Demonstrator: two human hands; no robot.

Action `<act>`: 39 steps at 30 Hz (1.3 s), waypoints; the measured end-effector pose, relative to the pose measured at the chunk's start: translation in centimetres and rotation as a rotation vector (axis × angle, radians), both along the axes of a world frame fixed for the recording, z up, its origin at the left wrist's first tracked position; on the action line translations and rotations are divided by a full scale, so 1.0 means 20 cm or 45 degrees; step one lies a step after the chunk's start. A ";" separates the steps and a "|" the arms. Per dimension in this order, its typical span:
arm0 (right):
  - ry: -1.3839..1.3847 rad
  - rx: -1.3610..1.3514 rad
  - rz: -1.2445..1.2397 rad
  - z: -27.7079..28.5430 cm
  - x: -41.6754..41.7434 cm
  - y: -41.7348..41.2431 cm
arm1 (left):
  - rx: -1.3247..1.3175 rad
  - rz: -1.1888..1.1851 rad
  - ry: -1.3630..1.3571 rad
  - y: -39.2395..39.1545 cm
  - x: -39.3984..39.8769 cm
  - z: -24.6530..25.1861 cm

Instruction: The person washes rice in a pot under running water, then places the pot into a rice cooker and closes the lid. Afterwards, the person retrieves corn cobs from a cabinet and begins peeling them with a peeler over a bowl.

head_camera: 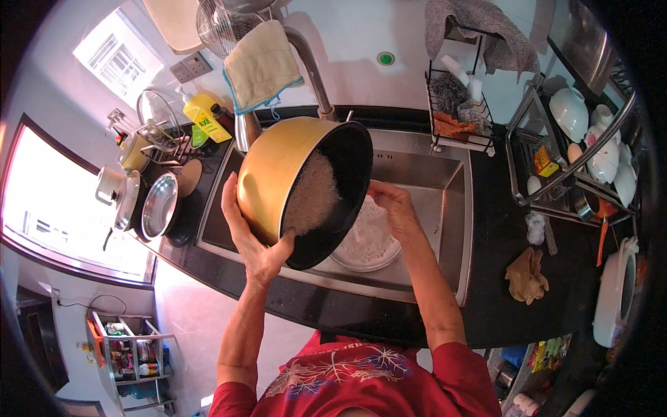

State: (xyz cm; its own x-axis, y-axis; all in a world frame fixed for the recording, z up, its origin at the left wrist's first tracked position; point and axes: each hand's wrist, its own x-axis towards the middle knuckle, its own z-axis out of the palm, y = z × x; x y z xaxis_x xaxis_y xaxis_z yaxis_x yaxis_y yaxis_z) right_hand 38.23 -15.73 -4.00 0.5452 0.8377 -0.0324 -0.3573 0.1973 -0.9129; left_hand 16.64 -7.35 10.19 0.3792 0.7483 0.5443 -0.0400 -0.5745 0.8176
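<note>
A gold-coloured pot with a black inside is tipped to the right over the sink. Wet rice lies against its inner wall. My left hand grips the pot from the left, thumb over the near rim and fingers around the outside. At the opposite rim, my right hand touches the pot; its fingertips are partly hidden behind the edge. Below, a round basin of cloudy, bubbly water sits in the stainless steel sink, partly covered by the pot.
A faucet and a hanging cloth rise behind the pot. Left stand a yellow dish-soap bottle and a metal pan. On the right are a sponge rack, a dish rack with bowls, and a brown crumpled cloth.
</note>
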 end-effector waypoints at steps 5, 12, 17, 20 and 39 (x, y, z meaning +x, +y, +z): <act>-0.006 0.057 -0.010 -0.01 0.02 -0.03 | 0.008 0.002 -0.002 -0.03 0.02 0.00; 0.054 0.010 -0.013 0.03 0.02 -0.06 | 0.025 0.034 0.035 -0.08 0.05 0.02; 0.063 0.057 -0.016 0.02 0.02 -0.06 | 0.030 0.043 0.040 -0.09 0.05 0.02; 0.010 0.041 -0.001 0.00 0.03 -0.06 | 0.044 0.058 0.050 -0.09 0.05 0.02; 0.067 0.052 -0.008 0.00 0.02 -0.05 | 0.103 0.069 0.089 -0.11 0.04 0.01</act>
